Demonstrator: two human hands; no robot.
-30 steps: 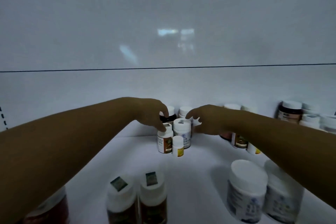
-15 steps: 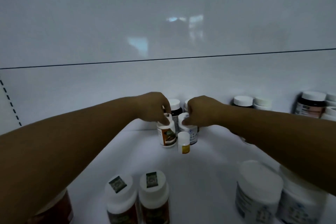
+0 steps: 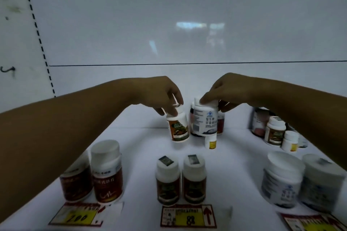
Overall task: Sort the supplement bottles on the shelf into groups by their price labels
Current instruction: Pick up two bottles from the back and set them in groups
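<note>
White shelf [image 3: 142, 155] runs beneath both your hands. Your right hand [image 3: 225, 90] is curled over the cap of the blue-print white bottle [image 3: 204, 122], fingers and thumb gripping it from above; the bottle sits upright directly under the palm. Your left hand [image 3: 159, 95] pinches the cap of the brown-label bottle [image 3: 178, 127], which is tilted just below its fingertips. The small yellow-label bottle [image 3: 211, 141] stands below your right hand, untouched.
</note>
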